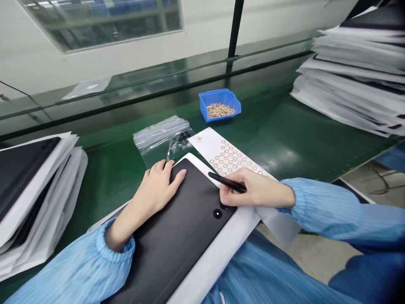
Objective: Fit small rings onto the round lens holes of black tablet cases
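Observation:
A black tablet back cover lies on white sheets in front of me. Across its far left edge rests my left hand, laid flat with the thumb apart, holding nothing. My right hand is closed round a black pen-shaped tool, whose upper end points up and left; the lower tip is hidden by the fingers. These fingers are at a corner of the cover, beside a round camera lens, and partly hide a second lens. Just beyond is a white sheet carrying rows of small gold-coloured rings.
A blue bin of gold-coloured rings stands farther back. Left of it lies a clear plastic bag near several black rings. Stacks of interleaved covers and sheets rise at left and far right on the green table.

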`<act>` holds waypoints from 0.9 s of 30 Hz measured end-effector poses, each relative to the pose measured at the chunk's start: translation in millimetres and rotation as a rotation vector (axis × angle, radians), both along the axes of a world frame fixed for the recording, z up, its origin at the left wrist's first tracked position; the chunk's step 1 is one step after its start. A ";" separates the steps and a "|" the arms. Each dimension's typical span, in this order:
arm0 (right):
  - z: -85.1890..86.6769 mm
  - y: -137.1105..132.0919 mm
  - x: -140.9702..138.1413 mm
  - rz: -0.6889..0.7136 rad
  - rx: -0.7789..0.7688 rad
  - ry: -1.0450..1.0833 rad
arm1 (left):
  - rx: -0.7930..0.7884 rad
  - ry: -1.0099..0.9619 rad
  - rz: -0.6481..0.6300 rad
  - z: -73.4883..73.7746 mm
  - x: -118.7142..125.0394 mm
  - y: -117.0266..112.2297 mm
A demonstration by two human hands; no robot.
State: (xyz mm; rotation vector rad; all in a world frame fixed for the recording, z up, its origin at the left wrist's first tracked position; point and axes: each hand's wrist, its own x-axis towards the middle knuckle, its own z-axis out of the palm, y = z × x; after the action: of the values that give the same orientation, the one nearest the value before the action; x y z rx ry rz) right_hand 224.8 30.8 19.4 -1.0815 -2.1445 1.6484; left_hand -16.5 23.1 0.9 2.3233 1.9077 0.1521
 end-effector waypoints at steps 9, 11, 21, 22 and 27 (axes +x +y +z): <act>0.2 -2.9 0.8 -0.015 -0.061 0.046 | -0.010 0.008 -0.009 1.5 0.0 0.4; -0.2 -2.8 0.6 -0.013 -0.064 0.053 | -0.008 0.007 -0.012 1.5 -0.2 0.6; -4.2 -13.3 0.2 -0.049 0.133 -0.034 | -0.012 -0.005 -0.007 1.2 -0.1 0.9; -3.8 -14.3 0.1 -0.042 0.160 -0.027 | -0.014 -0.005 -0.005 1.3 0.0 0.6; -4.0 -13.7 -0.2 -0.028 0.164 -0.012 | -0.017 -0.009 -0.001 1.9 0.0 0.3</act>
State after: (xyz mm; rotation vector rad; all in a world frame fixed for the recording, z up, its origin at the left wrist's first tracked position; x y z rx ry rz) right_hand 224.5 17.1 15.4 -1.0705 -2.2163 1.4285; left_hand -16.5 23.4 2.9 2.3087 1.8961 0.1461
